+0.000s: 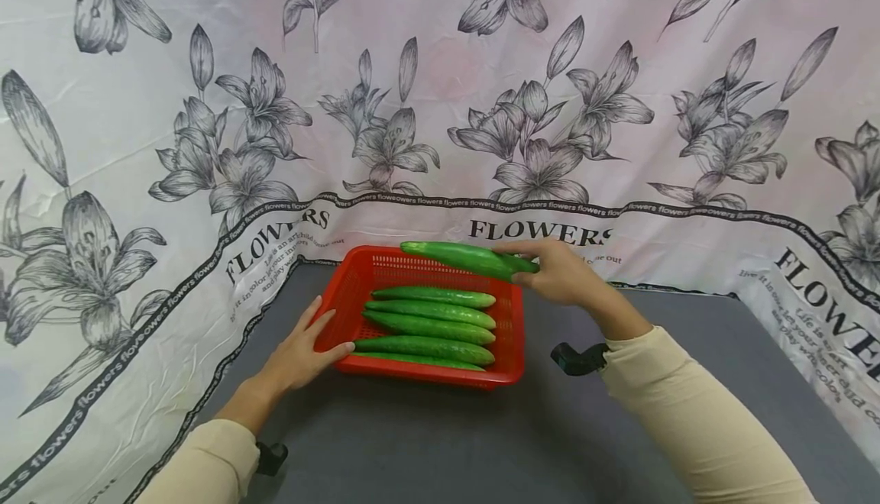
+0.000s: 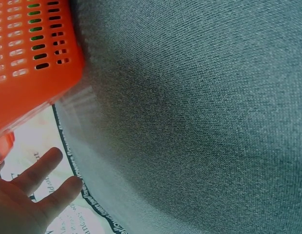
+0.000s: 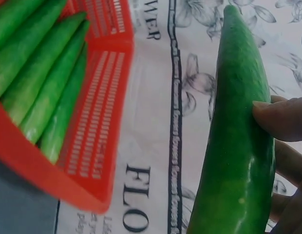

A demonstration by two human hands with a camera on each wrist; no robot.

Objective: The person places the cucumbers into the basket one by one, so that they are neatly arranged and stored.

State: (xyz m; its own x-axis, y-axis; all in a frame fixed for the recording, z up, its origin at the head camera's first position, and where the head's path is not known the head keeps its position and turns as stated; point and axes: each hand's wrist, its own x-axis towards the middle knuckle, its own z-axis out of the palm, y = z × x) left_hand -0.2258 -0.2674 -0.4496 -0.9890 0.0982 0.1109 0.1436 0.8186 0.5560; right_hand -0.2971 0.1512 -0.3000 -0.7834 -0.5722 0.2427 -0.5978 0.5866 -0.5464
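My right hand (image 1: 557,269) grips a long green cucumber (image 1: 461,256) by one end, raised above the far rim of a red plastic basket (image 1: 509,374). In the right wrist view, the thumb presses on one side of the cucumber (image 3: 238,126), with the other fingers partly hidden behind it. Several more cucumbers (image 1: 433,328) lie side by side in the basket. At the basket's left side, my left hand (image 1: 299,355) touches the rim with its fingers spread. The left wrist view shows two of its fingers (image 2: 39,170) extended, away from the basket's slotted wall (image 2: 34,48).
The basket stands on a grey cloth-covered table (image 1: 426,443). Behind and on both sides hangs a white sheet (image 1: 399,214) with printed flowers and lettering, its lower border meeting the table close behind the basket. Dark wrist mounts (image 1: 577,359) stick out beside both sleeves.
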